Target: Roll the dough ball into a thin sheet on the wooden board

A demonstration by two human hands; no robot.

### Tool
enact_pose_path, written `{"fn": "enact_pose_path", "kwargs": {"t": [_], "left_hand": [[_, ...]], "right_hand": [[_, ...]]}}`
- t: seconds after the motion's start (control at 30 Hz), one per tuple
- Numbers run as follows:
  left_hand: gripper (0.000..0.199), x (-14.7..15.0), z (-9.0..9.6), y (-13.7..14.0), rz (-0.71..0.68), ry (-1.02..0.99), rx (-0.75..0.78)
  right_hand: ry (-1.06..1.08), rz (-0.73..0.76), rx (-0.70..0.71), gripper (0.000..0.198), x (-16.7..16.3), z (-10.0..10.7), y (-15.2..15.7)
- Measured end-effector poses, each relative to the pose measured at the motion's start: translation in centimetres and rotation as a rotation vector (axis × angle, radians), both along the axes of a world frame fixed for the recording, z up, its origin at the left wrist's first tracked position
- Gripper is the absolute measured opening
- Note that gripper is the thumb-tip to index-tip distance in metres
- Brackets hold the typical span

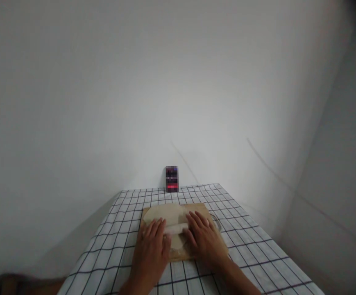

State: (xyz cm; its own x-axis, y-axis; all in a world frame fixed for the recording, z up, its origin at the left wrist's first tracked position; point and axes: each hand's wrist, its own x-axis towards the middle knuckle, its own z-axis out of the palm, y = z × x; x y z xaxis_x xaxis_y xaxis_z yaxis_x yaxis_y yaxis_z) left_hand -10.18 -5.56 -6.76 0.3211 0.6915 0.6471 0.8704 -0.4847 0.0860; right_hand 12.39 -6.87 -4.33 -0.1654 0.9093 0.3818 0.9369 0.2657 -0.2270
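Note:
A pale rolling pin [176,228] lies crosswise on a flat, rolled-out sheet of dough [165,211]. Under the dough is a wooden board [198,208], whose edges show around it. My left hand [153,241] is over the pin's left end, fingers close together and thumb along the near side. At the other end, my right hand [202,235] rests over the pin with its fingers slightly spread. Both hands hold the pin down from above, and they hide its ends. Dough shows on the far and near sides of the pin.
A white tablecloth with dark grid lines [104,250] covers the table. Some round, clear-rimmed item [217,221] sits by the board's right edge, partly hidden. A phone-like screen [172,179], blurred, leans against the white wall [178,102] at the back.

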Motion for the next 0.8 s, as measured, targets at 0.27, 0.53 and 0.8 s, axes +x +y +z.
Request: {"fn": "enact_pose_path", "kwargs": {"t": [0.27,0.53,0.8], "left_hand": [[0.049,-2.6,0.6,-4.5,-0.159,-0.115,-0.412],[0.050,-4.7,4.4,-1.8,-0.044,-0.454,-0.569],[0.035,3.2,6.7,5.5,-0.198,-0.129,-0.493]], "right_hand": [[0.032,0.084,0.022,0.024,2.5,-0.6,-2.3],[0.676,-0.125,-0.039,0.032,8.9,-1.2,4.0],[1.173,-0.198,0.006,0.057,11.5,-3.2,6.4]]}}
